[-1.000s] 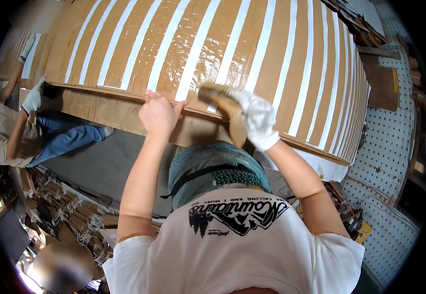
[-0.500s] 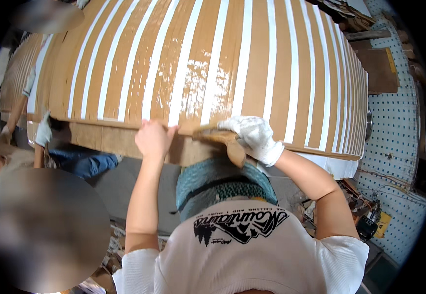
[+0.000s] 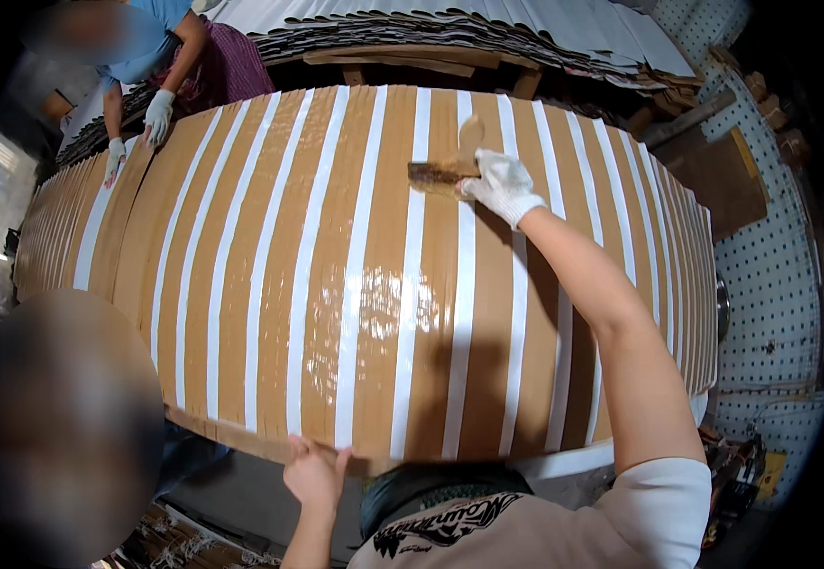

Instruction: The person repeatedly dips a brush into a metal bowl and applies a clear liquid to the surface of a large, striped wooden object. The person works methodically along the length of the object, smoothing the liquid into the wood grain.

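In the head view, the brush (image 3: 443,178) lies over the far half of the brown sheets (image 3: 270,370), nearer their far edge than their near one. The right hand (image 3: 505,185), gloved, has its grip closed on it from the right, so the brush head sits just left of the glove and its handle sticks up past the fingers toward the far edge. The head's long axis runs roughly left to right, across the white strips (image 3: 361,247), which run from the far edge to the near one. Its left end overlaps one strip and its right end reaches about to the next. Whether the bristles press on the surface, I cannot tell.

The right hand is the nearer to the brush by far. The left hand (image 3: 315,474), bare, is well apart from it, at the near edge and left of the brush; its fingers meet the edge with the thumb spread to the right, and I cannot tell whether that grip pinches anything. Between the two hands lies a shiny patch (image 3: 384,303), nearer to the viewer than the brush. A co-worker's gloved hands (image 3: 159,118) rest at the far left, well away from the brush.
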A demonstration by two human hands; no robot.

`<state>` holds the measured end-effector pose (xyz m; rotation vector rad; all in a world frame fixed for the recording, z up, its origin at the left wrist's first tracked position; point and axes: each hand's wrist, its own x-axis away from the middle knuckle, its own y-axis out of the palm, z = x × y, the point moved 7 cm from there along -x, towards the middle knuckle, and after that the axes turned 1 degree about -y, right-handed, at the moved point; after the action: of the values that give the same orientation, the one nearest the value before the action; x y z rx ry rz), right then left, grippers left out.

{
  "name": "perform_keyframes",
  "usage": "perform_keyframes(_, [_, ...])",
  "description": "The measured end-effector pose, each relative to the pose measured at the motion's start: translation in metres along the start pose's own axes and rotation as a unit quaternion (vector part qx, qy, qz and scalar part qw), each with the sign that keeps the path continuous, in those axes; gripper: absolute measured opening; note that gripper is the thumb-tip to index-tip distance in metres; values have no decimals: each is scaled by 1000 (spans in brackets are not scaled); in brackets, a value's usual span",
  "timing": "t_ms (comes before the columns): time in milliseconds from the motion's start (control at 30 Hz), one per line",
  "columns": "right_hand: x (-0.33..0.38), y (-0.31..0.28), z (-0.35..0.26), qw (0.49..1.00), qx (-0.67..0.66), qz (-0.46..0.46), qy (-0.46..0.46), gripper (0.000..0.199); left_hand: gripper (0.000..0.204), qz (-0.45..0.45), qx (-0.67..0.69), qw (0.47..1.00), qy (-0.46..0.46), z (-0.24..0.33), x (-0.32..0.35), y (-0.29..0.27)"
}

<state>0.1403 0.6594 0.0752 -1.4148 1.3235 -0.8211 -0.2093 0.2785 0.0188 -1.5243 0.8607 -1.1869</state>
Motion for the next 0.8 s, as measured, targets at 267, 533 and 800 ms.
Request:
perform_keyframes(267, [-160, 17, 40, 998, 19, 53, 16, 50, 81, 17, 6, 999, 38, 4, 3, 5])
perform_keyframes(533, [-196, 28, 101, 924, -127, 340, 122, 51, 79, 3, 13, 1000, 25, -10, -6, 22])
perform_keyframes(800, [-207, 47, -95, 874, -477, 15, 90, 31, 75, 60, 4, 997, 51, -16, 15, 41])
